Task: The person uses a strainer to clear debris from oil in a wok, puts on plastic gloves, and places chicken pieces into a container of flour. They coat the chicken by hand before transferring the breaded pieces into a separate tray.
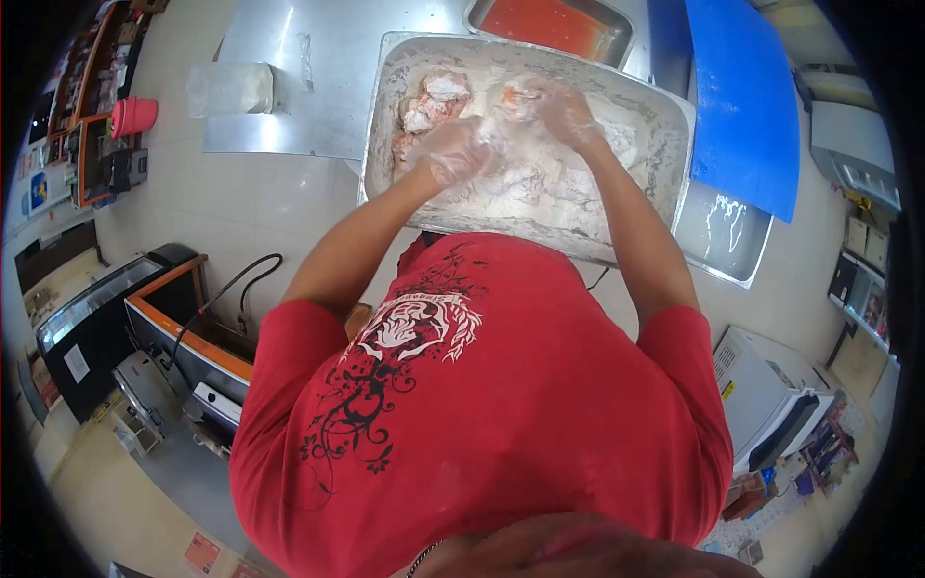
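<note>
A large metal tray (pixel 381 125) holds white flour (pixel 462 202) and several flour-coated meat pieces, probably chicken. My left hand (pixel 458 152), in a clear plastic glove, is over the flour near the tray's middle, its fingers smeared by motion. Farther forward and to the right, my gloved right hand (pixel 567 111) is closed around an orange-tinged, floured meat piece (pixel 513 94). More coated pieces (pixel 438 101) are heaped at the tray's left side. Other pieces lie partly buried in flour near the front wall.
Behind the tray, a smaller metal pan (pixel 549 27) contains orange-red liquid. A clear plastic container (pixel 231 90) stands on the metal table (pixel 318 130) to the left. A blue panel (pixel 742 106) is at the right, above another metal pan (pixel 727 231).
</note>
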Demonstrator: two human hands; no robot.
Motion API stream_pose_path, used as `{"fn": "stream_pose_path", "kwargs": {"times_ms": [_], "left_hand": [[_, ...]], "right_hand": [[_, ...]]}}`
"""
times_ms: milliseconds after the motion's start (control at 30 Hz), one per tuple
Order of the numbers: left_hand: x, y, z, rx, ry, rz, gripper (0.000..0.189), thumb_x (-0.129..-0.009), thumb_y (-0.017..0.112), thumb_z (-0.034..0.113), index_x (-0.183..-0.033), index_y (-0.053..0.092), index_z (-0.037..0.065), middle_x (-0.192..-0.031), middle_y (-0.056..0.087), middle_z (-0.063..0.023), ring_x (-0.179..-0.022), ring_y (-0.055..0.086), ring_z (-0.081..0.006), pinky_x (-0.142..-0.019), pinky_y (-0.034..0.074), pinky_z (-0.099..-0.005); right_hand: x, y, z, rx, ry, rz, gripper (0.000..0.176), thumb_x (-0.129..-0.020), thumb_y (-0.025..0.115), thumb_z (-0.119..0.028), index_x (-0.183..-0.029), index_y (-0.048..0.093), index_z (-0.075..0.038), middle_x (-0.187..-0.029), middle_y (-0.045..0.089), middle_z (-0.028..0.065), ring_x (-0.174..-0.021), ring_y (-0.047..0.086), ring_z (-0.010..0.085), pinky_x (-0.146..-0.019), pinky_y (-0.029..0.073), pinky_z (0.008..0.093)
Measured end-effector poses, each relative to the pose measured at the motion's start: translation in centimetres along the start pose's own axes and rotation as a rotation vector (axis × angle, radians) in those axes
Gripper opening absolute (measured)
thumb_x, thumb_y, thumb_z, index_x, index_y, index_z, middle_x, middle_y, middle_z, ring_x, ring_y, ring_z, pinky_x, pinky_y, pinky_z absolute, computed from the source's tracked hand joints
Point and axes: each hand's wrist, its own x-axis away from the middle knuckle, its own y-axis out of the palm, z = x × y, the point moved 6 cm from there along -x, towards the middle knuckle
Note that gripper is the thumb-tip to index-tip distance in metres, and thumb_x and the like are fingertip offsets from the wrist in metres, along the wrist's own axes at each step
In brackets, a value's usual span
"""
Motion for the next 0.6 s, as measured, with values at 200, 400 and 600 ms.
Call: {"fn": "stream_pose_path", "kwargs": {"times_ms": [200,400,600], "left_hand": [[-1.4,6.6,-3.0,-0.407,0.09,-0.148,0.024,-0.094,0.051,0.016,-0.096,0.069,0.0,-0.09,0.069,-0.0126,-0.094,0.064,-0.0278,-0.086,0.05,-0.0392],[-0.5,3.8,-8.2,-0.015,-0.1,-0.226,0.022,-0.094,0.051,0.019,-0.1,0.064,0.003,-0.096,0.067,-0.0155,-0.089,0.065,-0.0304,-0.083,0.053,-0.0399],[3.9,4.5,-5.4,-0.353,0.179,-0.756,0.041,-0.092,0.056,0.036,-0.11,0.062,-0.001,-0.097,0.068,-0.0215,-0.093,0.066,-0.0395,-0.087,0.052,-0.0458]], "right_hand": [[2.1,6.0,-2.0,0.499,-0.363,0.044,0.047,-0.094,0.05,-0.021,-0.136,0.055,-0.001,-0.133,0.059,0.0257,-0.124,0.057,0.0382,-0.113,0.034,0.0427],[0.4,8.5,-2.7,0.428,-0.038,-0.396,0.094,-0.08,0.067,-0.053,-0.146,0.035,0.006,-0.139,0.049,0.0347,-0.132,0.048,0.0428,-0.107,0.04,0.0471],[3.4,10.7,-7.1,0.74,-0.044,-0.095,0.087,-0.079,0.066,-0.05,-0.144,0.041,0.002,-0.136,0.05,0.0347,-0.133,0.043,0.0491,-0.106,0.041,0.0524]]}}
